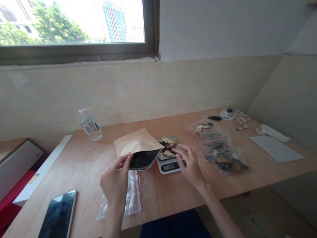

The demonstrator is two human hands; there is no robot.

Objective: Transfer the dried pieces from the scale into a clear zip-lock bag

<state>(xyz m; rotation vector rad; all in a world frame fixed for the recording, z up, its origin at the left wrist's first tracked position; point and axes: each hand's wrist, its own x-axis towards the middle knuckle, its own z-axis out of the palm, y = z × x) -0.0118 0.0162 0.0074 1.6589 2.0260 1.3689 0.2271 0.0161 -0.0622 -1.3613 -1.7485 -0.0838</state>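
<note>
My left hand (116, 177) pinches the lower left edge of a brown paper pouch (136, 141). The pouch lies tilted, its dark-lined mouth gaping towards me and to the right, right beside a small digital scale (162, 169). On the scale's plate rests a pile of dried pieces (168, 148), pale slices mixed with dark brown bits, which look like dried mushrooms. My right hand (189, 166) reaches over the scale's right side, fingers apart, fingertips at the edge of the pile. Whether they press on a piece is too small to tell. The scale's display is unreadable.
Clear zip bags (132, 194) lie under my left wrist. To the right are several zip bags (227, 160) of dried pieces, a screwdriver (214, 117), a small dome camera (228, 113), a cable and white paper (276, 148). A bottle (90, 126) and large phone (52, 232) are left.
</note>
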